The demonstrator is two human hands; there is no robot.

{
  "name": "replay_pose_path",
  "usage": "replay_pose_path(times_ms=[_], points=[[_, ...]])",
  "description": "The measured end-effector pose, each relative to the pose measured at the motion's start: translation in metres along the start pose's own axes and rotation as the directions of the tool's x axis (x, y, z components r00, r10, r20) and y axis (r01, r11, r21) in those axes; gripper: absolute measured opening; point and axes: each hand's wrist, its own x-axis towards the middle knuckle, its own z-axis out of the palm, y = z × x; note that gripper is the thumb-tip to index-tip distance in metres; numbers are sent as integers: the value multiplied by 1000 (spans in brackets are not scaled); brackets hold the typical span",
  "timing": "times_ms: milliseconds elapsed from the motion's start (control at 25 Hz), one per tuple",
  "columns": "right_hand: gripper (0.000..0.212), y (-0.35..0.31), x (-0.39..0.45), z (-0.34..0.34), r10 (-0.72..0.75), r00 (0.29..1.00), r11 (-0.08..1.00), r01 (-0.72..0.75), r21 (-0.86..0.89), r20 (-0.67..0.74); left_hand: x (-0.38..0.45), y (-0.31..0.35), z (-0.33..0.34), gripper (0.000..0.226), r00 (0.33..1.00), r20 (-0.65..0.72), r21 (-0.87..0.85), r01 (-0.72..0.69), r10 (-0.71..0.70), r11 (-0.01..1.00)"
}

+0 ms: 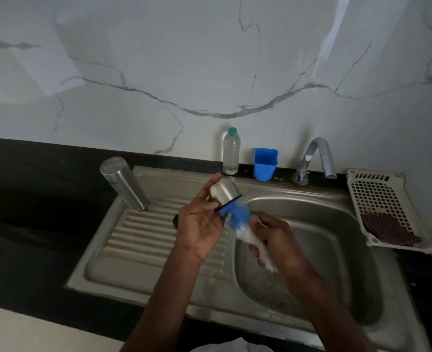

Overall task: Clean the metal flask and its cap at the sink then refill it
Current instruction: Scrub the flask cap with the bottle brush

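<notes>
The steel cap (225, 193) sits over the sink's (311, 207) ridged drainboard, gripped in the left hand (201, 224); the right hand (277, 237) clutches a blue-and-white brush (240, 219) pushed into it. The flask (123, 182) stands upside down at ten o'clock, the tap (316, 158) at two.

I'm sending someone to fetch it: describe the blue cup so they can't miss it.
Look along the back edge of the steel sink, against the marble wall. The blue cup stands between the clear water bottle and the tap. It alone there is open-topped blue plastic.
</notes>
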Motion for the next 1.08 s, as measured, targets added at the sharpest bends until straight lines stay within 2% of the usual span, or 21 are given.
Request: replay_pose_path(times_ms=[40,80,120,160,200,240,280,320,360,400,440,480,520,600,640,720,800,920,1000,1080], points=[[19,3,0,0,-45,999,997,45,-59,-4,-2,1,0,61,1000,-27,8,8,-8,1000],[22,9,1,-1,-175,984,936,157,-315,-30,-3,-1,-1,63,994,-108,109,24,-12,994],[29,19,3,-4,-325,946,731,242,-638,-13,-4,-5,1,66,977,-214,286,47,16,957],[35,25,7,-7,-428,903,516,275,-811,34,-2,-8,1,62,957,-283,428,72,58,901],[37,28,13,-5,-468,882,446,289,-847,55,0,-11,-2,54,944,-320,478,89,79,874],[34,25,15,1,-397,917,534,272,-800,47,1,-12,-8,49,940,-334,442,88,73,893],[28,20,19,7,-174,985,812,149,-565,9,1,-9,-15,50,953,-298,338,55,51,940],[26,15,20,13,134,988,975,-117,-188,81,-1,-3,-25,54,971,-237,199,17,31,980],[28,8,20,18,362,899,919,-388,68,247,-2,5,-34,54,983,-179,65,-20,31,998],[29,5,19,22,450,818,834,-528,158,359,-2,13,-43,51,988,-144,6,-58,58,998],[30,6,19,25,468,791,816,-558,151,393,0,22,-51,50,983,-142,36,-113,117,993],[31,9,21,30,468,806,839,-534,104,363,5,31,-60,53,959,-194,173,-173,205,970],[33,12,22,33,446,845,877,-479,45,293,10,41,-66,56,914,-261,375,-200,310,905],[36,23,30,39,345,932,939,-341,-52,114,22,57,-84,58,793,-328,748,-114,513,654],[37,26,34,41,308,950,948,-302,-98,57,28,62,-96,57,768,-304,852,-46,564,521],[35,29,39,45,295,955,948,-291,-127,18,41,63,-121,52,769,-264,933,50,582,356],[33,32,40,51,299,953,950,-293,-109,48,57,57,-144,48,789,-186,980,104,585,170],[32,36,38,63,266,958,962,-256,-92,109,79,48,-169,58,873,-94,986,147,479,-73],[27,38,38,64,243,965,965,-229,-131,97,92,47,-179,65,913,-70,971,154,402,-181],[23,38,38,63,232,969,962,-215,-166,90,103,47,-189,64,927,-77,965,162,367,-208]])
